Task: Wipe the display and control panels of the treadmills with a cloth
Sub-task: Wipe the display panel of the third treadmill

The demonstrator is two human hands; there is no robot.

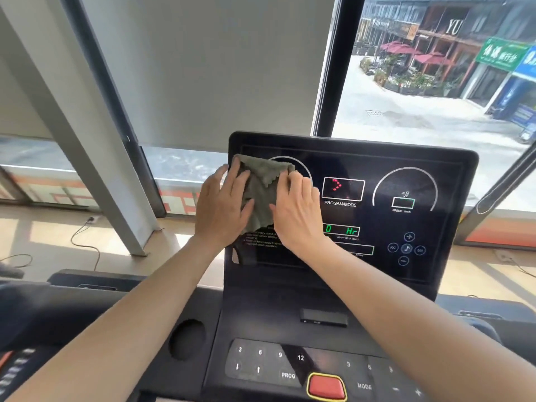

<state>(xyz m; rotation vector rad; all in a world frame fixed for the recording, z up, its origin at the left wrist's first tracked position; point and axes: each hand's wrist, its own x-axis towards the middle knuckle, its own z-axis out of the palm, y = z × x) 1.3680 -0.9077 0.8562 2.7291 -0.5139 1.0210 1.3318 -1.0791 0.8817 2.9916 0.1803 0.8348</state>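
Observation:
A black treadmill display (pixel 406 175) stands upright in front of me, lit with a red PROGRAM/MODE box and green digits. A grey-green cloth (pixel 262 184) lies flat against the display's left side. My left hand (pixel 222 203) presses on the cloth's left edge, fingers spread, partly over the display's rim. My right hand (pixel 297 207) presses on the cloth's right part, fingers spread. Below, the control panel (pixel 275 364) carries numbered keys, PROG and MODE keys and a red stop button (pixel 326 387).
A round cup holder (pixel 187 339) sits left of the control panel. A grey slanted column (pixel 87 158) and window frames stand behind the treadmill. Cables (pixel 84 236) trail on the wooden floor at left. Part of another treadmill console (pixel 14 369) shows at the bottom left.

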